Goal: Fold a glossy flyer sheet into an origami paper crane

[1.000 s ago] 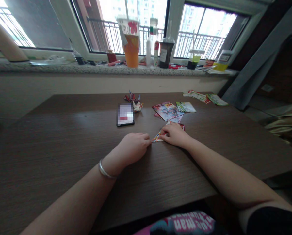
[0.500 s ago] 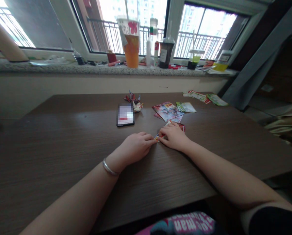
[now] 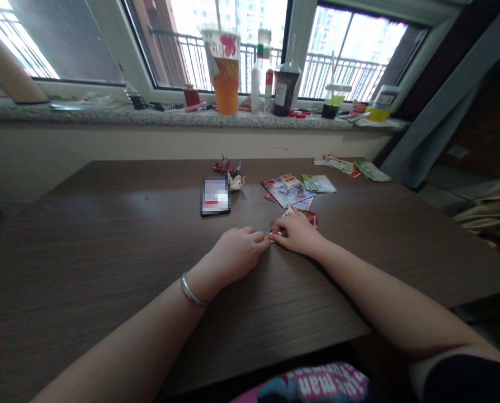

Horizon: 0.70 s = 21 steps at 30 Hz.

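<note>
A small folded piece of printed paper lies on the dark wooden table, mostly hidden under my hands. My left hand, with a silver bangle at the wrist, pinches the paper's left tip with closed fingers. My right hand presses down on the paper from the right, fingers curled together on it. Both hands meet fingertip to fingertip over the fold.
A phone lies beyond my hands. Folded paper figures sit behind it. Loose printed sheets and more sheets lie to the right. Cups and bottles line the stone windowsill.
My left hand has slid right to meet my right hand on the paper. The paper's exposed left corner is now covered by the fingers.
</note>
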Tool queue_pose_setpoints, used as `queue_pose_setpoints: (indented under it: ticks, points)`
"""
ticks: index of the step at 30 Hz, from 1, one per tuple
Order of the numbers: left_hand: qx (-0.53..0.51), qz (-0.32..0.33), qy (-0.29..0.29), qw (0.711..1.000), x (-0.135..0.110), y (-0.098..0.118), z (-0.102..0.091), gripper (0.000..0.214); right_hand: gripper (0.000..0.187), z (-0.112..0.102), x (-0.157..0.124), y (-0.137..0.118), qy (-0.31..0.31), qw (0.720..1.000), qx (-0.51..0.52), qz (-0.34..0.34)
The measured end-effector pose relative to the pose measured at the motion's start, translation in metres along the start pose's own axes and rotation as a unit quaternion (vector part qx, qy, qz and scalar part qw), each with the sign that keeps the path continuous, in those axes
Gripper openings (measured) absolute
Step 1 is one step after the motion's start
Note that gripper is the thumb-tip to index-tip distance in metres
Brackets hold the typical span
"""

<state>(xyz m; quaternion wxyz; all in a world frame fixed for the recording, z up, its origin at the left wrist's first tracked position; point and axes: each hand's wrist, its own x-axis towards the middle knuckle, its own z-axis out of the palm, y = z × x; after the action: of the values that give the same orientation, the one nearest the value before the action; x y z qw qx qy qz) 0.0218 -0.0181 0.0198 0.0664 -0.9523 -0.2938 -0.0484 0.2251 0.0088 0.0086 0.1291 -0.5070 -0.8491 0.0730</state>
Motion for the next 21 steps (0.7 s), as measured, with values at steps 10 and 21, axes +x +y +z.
queue_pose_setpoints:
  ticks: [10, 21]
  points:
    - [0.013, -0.010, -0.014, 1.000, 0.0007, 0.0022, 0.0007, 0.027, 0.016, -0.0014, 0.0011, -0.0005, -0.004, 1.000, -0.009, -0.004]
    - [-0.009, -0.012, -0.010, 1.000, -0.0052, -0.0046, -0.0068, 0.024, 0.019, -0.0044, 0.0016, 0.0015, -0.008, 1.000, -0.011, -0.010]
